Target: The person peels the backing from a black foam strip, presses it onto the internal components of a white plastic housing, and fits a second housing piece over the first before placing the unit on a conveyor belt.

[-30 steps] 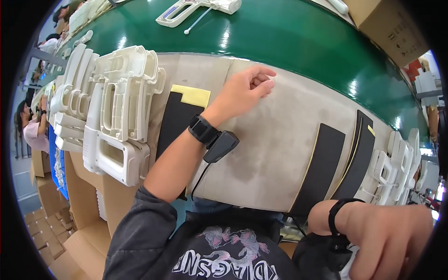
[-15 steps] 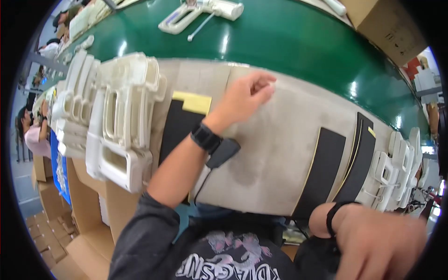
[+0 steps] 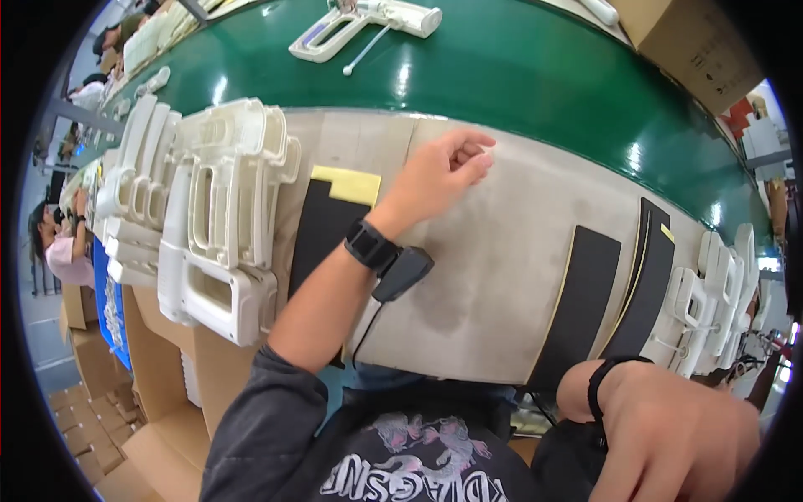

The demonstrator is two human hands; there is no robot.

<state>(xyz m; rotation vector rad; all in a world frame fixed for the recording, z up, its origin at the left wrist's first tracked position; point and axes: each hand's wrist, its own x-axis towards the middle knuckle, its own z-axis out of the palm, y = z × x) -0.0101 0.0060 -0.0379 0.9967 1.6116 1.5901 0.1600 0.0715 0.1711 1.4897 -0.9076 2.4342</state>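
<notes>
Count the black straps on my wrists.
2: the left strap just behind your left hand, the right strap just behind your right hand. Others could be hidden.

We see a brown carton (image 3: 698, 54) at upper right.
At our lower left stands an open carton (image 3: 226, 364), a blue bin (image 3: 101, 289) just left of it.

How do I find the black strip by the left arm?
Find the grey board beside the green surface. On its left, partly hidden by the left forearm, lies the black strip. A wide yellow top end distinguishes it from other strips.
</notes>
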